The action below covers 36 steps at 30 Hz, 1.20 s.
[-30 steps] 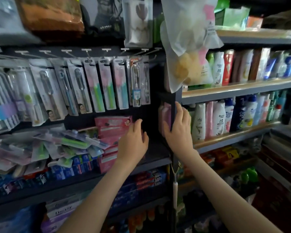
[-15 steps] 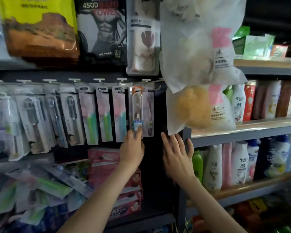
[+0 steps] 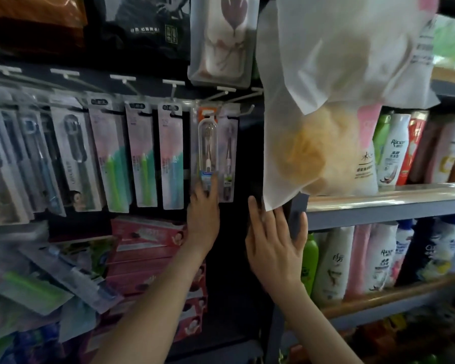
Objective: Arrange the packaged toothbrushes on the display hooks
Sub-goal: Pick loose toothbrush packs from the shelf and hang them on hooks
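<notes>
A row of packaged toothbrushes [image 3: 142, 158] hangs from white display hooks [image 3: 222, 91] on the dark back panel. My left hand [image 3: 202, 216] reaches up, and its thumb and fingers pinch the lower end of a clear toothbrush pack with an orange top [image 3: 207, 143], which hangs on a hook. Another slim pack [image 3: 229, 156] hangs just right of it, beside a bare hook tip [image 3: 248, 111]. My right hand [image 3: 273, 243] is open with spread fingers, held empty near the grey shelf post [image 3: 297, 219]. Several loose toothbrush packs [image 3: 37, 282] lie in a pile on the lower left shelf.
A white hanging bag with a yellow sponge [image 3: 321, 132] droops just above my right hand. Red toothpaste boxes [image 3: 147, 235] are stacked below the hooks. Shampoo and lotion bottles [image 3: 394, 151] fill the shelves at the right. Large packages [image 3: 221, 40] hang above the hook row.
Both hands rose from the lower shelf toward the hooks. My left hand moved up onto the bottom of the orange-topped pack, and the view has come closer to the display.
</notes>
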{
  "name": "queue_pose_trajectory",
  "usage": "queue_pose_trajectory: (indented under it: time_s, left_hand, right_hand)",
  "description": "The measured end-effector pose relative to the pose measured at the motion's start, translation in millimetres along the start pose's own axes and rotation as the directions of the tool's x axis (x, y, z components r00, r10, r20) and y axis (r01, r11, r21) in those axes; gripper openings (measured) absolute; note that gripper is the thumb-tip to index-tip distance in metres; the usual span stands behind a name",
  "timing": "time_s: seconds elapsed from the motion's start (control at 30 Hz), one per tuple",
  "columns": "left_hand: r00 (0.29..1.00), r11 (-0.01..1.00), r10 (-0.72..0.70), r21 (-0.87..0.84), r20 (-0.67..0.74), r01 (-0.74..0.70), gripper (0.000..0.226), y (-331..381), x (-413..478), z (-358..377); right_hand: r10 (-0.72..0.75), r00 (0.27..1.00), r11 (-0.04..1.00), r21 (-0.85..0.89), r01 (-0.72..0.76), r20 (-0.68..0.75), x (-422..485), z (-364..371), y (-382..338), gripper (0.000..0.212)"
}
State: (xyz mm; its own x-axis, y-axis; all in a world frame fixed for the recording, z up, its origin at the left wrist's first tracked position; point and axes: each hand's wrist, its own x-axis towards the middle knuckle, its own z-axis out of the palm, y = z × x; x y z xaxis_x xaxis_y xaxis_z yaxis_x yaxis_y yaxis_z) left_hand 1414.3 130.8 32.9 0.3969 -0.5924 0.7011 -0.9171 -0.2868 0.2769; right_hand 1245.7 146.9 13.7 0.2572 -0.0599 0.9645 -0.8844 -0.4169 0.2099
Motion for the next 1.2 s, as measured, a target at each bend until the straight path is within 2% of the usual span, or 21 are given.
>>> queue_pose_trajectory:
  time_s: [0.2,0.33,0.43,0.5,0.57,0.63,0.73,0.87,0.97,1.07,1.2]
  left_hand:
    - [0.998,0.994,-0.06,-0.095,0.006,0.06,0.079,1,12,10]
    - [0.987,0.971,-0.159,-0.179,0.015,0.159,0.08,5,18,4]
    - [0.966,0.914,-0.258,-0.316,0.031,0.254,0.078,11,15,-7]
    - [0.952,0.895,-0.297,-0.325,0.08,0.306,0.068,12,16,-11]
    - [0.932,0.868,-0.326,-0.341,0.161,0.362,0.048,11,19,-15]
    - [0.91,0.808,-0.339,-0.422,0.238,0.411,0.03,11,21,-26]
    - [0.872,0.682,-0.363,-0.543,0.33,0.489,0.026,16,19,-42]
    - [0.856,0.538,-0.319,-0.666,0.406,0.516,0.026,20,9,-53]
    - [0.867,0.535,-0.258,-0.684,0.426,0.496,0.022,20,-2,-61]
    - [0.874,0.544,-0.199,-0.692,0.442,0.474,0.033,19,-13,-67]
    - [0.875,0.547,-0.153,-0.699,0.459,0.462,0.03,18,-33,-85]
  right_hand:
    - [0.013,1.0,1.0,-0.007,-0.013,-0.008,2,-1,-2,0.049]
    - [0.002,1.0,1.0,-0.009,-0.002,0.006,2,-1,-2,0.052]
    - [0.009,1.0,1.0,-0.007,-0.009,0.022,2,-2,-2,0.053]
    - [0.019,1.0,1.0,-0.002,-0.019,0.024,1,-3,-2,0.054]
    - [0.024,0.999,1.0,0.003,-0.024,0.023,2,-4,-3,0.055]
    - [0.022,0.999,1.0,0.009,-0.022,0.03,3,-5,-3,0.056]
    - [0.016,0.999,1.0,0.016,-0.017,0.04,3,-5,-3,0.057]
    - [0.011,0.998,1.0,0.02,-0.012,0.059,1,-5,-1,0.06]
    - [0.008,0.998,0.999,0.036,-0.01,0.058,2,-5,-1,0.061]
    - [0.005,0.998,0.999,0.05,-0.008,0.057,3,-6,0,0.061]
    - [-0.009,0.992,0.994,0.106,-0.005,0.129,5,-11,3,0.065]
